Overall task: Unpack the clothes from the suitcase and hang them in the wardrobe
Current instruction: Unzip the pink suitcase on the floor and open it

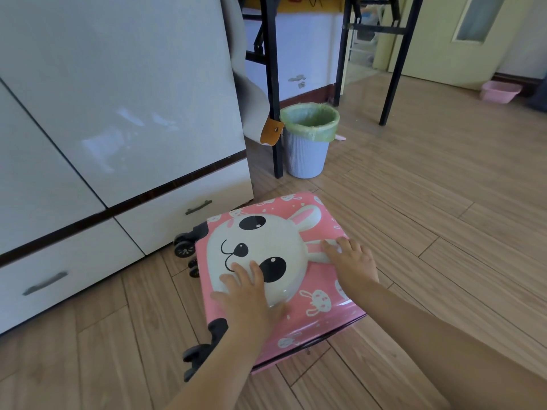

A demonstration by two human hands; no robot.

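Observation:
A pink suitcase (319,220) with a raised white rabbit face lies flat and closed on the wooden floor, its black wheels toward the wardrobe. My left hand (251,294) rests flat on the rabbit's face, fingers spread. My right hand (352,258) lies flat on the lid near the rabbit's ear at the right side. The white wardrobe (118,113) stands to the left with its doors closed. No clothes are visible.
Two wardrobe drawers (177,214) with dark handles sit close behind the suitcase. A grey waste bin (307,149) with a green liner stands by black table legs (273,84). A pink basin (500,91) sits at the far right. Wooden floor stretches to the right.

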